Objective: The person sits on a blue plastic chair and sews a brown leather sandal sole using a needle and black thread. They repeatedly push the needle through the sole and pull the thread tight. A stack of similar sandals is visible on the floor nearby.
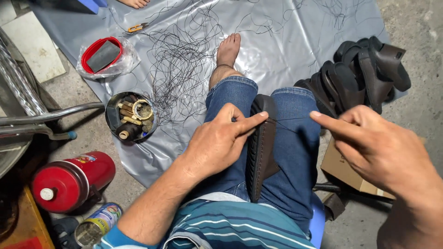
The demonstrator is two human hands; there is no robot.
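Dark brown sandal sole standing on edge between the jeans-clad knees, ridged tread facing left, thin dark thread running taut rightward from its top edge
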